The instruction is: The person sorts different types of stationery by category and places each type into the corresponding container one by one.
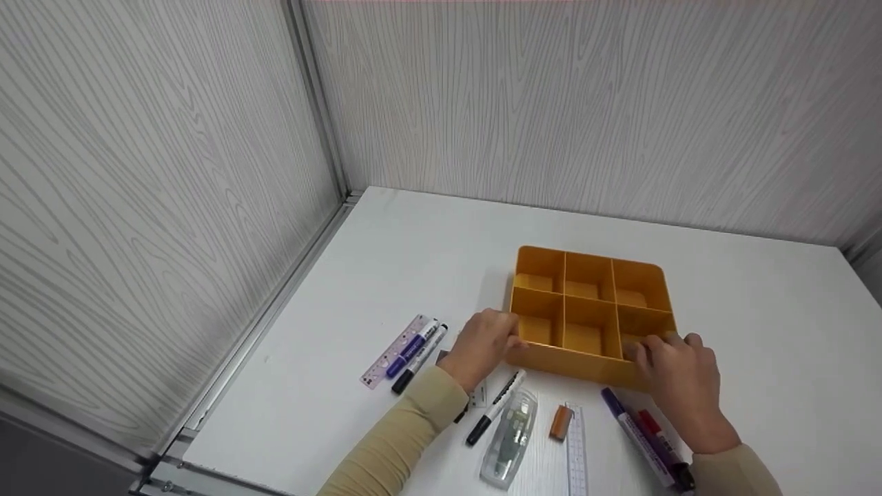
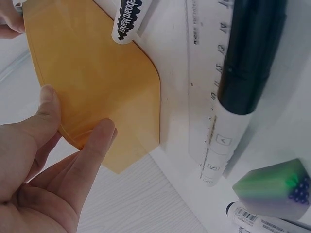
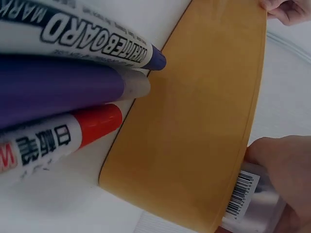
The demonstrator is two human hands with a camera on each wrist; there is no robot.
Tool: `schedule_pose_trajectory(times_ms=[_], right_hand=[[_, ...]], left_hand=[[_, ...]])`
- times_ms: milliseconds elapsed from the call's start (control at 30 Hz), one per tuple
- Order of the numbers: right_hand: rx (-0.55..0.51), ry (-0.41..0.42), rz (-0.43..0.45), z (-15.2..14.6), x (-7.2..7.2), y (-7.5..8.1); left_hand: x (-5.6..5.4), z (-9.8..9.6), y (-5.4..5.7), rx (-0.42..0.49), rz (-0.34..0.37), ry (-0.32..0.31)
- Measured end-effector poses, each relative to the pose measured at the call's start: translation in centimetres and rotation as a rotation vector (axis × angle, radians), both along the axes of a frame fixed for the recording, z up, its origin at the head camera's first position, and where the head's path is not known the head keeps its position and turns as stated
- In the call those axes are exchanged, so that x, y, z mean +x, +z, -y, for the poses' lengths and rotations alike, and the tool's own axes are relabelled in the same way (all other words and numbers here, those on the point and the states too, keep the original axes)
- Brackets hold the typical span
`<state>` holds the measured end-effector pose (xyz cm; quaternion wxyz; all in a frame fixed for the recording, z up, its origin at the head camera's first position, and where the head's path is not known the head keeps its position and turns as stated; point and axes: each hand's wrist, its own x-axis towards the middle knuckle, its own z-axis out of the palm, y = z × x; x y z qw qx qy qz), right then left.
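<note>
An orange divided organizer box (image 1: 572,362) stands on the white table, its several compartments facing up. At its near left corner my left hand (image 1: 480,348) pinches the wall, thumb at the rim and fingers along the outside, as the left wrist view shows. My right hand (image 1: 682,379) reaches into the near right compartment. In the right wrist view, its fingers hold a clear plastic item (image 3: 260,199) with a barcode label just behind the box wall; most of that item is hidden, so its kind is unclear.
Left of the box lie a pink ruler (image 1: 372,375), a purple marker (image 1: 406,356) and a black-capped marker (image 1: 418,362). In front are another black-capped marker (image 1: 496,406), a clear-cased item (image 1: 510,441), an orange-brown block (image 1: 561,422), a clear ruler (image 1: 577,455) and several markers (image 1: 637,437).
</note>
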<state>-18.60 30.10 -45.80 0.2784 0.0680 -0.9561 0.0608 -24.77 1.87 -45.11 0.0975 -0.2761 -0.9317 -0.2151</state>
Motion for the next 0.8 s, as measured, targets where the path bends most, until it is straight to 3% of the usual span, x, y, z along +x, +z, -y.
schedule_pose_trajectory(times_ms=[200,333,600,800], right_hand=[[-0.001,-0.105,0.142,0.8,-0.2,-0.4],[-0.013,-0.129,0.22,1.0,-0.3,-0.4],[-0.069,-0.036,0.224,0.3,0.2,-0.3],[-0.251,0.03,0.263,-0.8,0.4,0.6]], left_hand=[[0.0,0.0,-0.1,0.007,-0.004,-0.002],[0.0,0.0,-0.1,0.014,0.007,0.001],[0.0,0.1,-0.2,0.005,-0.009,0.008],[0.0,0.0,-0.1,0.013,0.004,0.004]])
